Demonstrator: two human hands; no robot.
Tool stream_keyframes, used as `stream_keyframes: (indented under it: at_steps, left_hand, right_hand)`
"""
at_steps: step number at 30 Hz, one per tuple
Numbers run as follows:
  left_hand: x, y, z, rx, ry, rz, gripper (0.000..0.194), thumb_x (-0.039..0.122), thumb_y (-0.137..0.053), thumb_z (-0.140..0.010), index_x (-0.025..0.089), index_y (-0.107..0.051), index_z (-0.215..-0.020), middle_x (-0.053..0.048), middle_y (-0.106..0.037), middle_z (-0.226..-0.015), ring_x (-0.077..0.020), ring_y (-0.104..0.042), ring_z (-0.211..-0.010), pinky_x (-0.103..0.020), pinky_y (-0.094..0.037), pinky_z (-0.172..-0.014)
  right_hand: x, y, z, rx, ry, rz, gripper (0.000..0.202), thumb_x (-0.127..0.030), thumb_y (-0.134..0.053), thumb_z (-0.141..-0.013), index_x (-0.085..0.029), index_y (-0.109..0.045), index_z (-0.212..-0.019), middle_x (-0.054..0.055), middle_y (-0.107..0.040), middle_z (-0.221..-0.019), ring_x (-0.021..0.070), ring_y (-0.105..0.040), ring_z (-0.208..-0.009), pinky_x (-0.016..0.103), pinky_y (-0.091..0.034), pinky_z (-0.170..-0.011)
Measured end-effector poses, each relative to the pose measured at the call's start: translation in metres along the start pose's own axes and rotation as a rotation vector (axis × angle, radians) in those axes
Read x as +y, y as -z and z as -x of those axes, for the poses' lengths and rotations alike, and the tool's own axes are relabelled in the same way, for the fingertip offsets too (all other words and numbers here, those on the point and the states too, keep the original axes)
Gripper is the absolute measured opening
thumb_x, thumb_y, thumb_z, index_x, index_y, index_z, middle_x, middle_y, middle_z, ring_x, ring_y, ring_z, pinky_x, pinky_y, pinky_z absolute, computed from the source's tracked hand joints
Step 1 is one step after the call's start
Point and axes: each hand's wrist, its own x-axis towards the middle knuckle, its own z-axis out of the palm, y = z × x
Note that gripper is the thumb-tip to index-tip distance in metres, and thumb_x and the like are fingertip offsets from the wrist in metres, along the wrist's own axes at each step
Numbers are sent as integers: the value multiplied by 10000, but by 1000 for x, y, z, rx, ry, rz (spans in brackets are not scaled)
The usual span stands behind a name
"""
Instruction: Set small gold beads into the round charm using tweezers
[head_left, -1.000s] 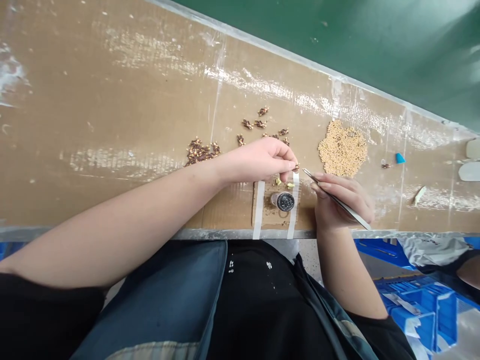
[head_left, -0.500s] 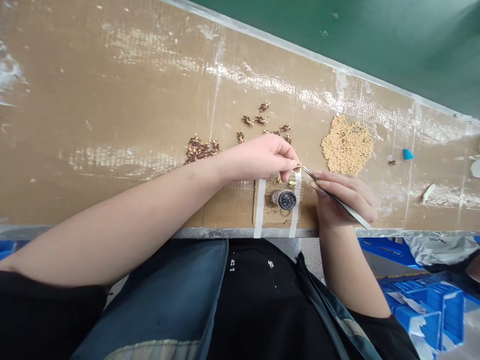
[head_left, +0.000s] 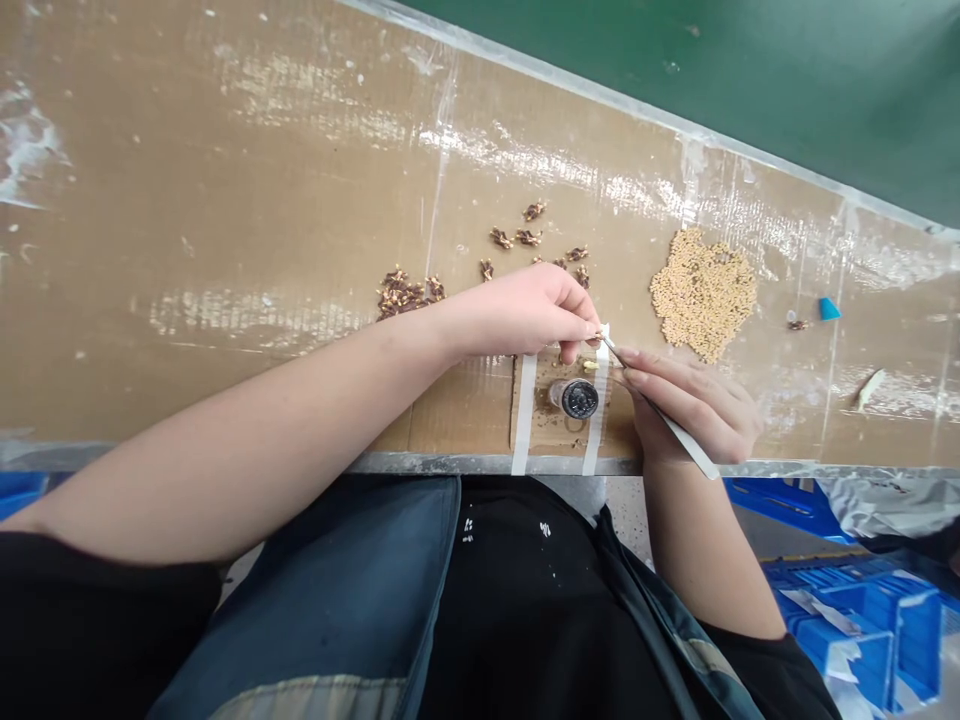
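Observation:
My left hand pinches a small dark and gold piece between thumb and fingers. My right hand is closed around metal tweezers, whose tip meets that piece. Below my left hand a small jar with a black top sits on a cardboard pad with white tape strips. Small pale yellow bits lie above the jar. Several similar dark and gold pieces are scattered beyond my left hand, and a heap of them lies partly behind my forearm.
A pile of small tan beads lies beyond my right hand. Farther right are a blue piece, one dark piece and a pale sliver. Blue crates stand below the table's edge at the right.
The tweezers' rear end has swung slightly left and down as my right hand turned a little. My left hand keeps its pinch. The whole view has shifted slightly.

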Motion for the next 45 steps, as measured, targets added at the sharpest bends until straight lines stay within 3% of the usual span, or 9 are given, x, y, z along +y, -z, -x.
stream_keyframes:
  at_steps: [5,12,17,21,24,28,34,41,45]
  left_hand:
    - [-2,-2,-1,20,-18,-54,180,224,-708,-858,212,-774,-691,-49,-633,-616,-139,-537,-574,-355,-458,-655]
    - [0,-4,-1,67,-18,-59,185,212,-710,-863,196,-746,-683,-63,-773,-752,-109,-535,-586,-319,-483,-661]
    - [1,-5,2,75,5,-34,131,272,-702,-937,196,-797,-889,-84,-833,-847,-92,-523,-547,-297,-465,-608]
    - [8,-3,13,204,8,-143,159,294,-655,-1000,200,-782,-1011,-90,-848,-970,-139,-683,-721,-324,-535,-738]
    - [16,11,27,383,-29,-271,187,321,-641,-1018,200,-777,-1060,-95,-831,-1062,-184,-735,-938,-351,-552,-849]
    - [17,55,34,570,14,-433,166,337,-683,-984,207,-787,-981,-83,-771,-987,-214,-690,-989,-398,-531,-890]
    - [-7,114,21,572,112,-518,103,342,-814,-814,244,-789,-837,-55,-768,-913,-204,-625,-877,-422,-500,-887]
    - [-11,122,16,620,162,-565,171,352,-870,-809,220,-803,-894,-30,-650,-800,-182,-533,-783,-408,-451,-806]
    - [0,121,32,733,116,-590,208,324,-874,-828,201,-834,-991,-57,-693,-936,-177,-569,-835,-387,-464,-826]
  right_hand:
    - [2,3,-3,-18,141,-17,121,-332,-747,-1017,-353,-836,-1097,-14,-907,-1043,209,-861,-747,316,-705,-595]
    - [-6,-2,-11,-7,117,-75,287,-258,-784,-986,-340,-794,-1261,12,-896,-1172,229,-876,-847,353,-740,-699]
    - [-4,-14,-12,157,-11,4,226,-397,-905,-900,-296,-789,-1064,23,-885,-996,247,-855,-763,384,-736,-652]
    - [3,-24,-13,249,-249,-158,178,-379,-842,-958,-284,-761,-1085,30,-842,-978,235,-852,-849,377,-734,-685]
    - [8,-30,-10,255,-440,-330,184,-391,-787,-996,-271,-738,-1126,47,-804,-1061,190,-813,-813,330,-702,-641]
    - [10,-34,-8,144,-582,-423,194,-386,-765,-1012,-261,-764,-1161,48,-800,-1089,163,-794,-803,296,-693,-656]
    - [9,-33,-10,122,-599,-382,142,-382,-789,-995,-288,-810,-1099,17,-831,-994,171,-790,-741,282,-672,-603]
    - [7,-31,-13,106,-652,-332,151,-385,-848,-945,-290,-824,-1060,7,-857,-932,175,-770,-641,296,-638,-554]
    - [2,-27,-17,87,-777,-371,178,-368,-855,-914,-275,-818,-1062,29,-869,-968,194,-793,-696,323,-660,-599]
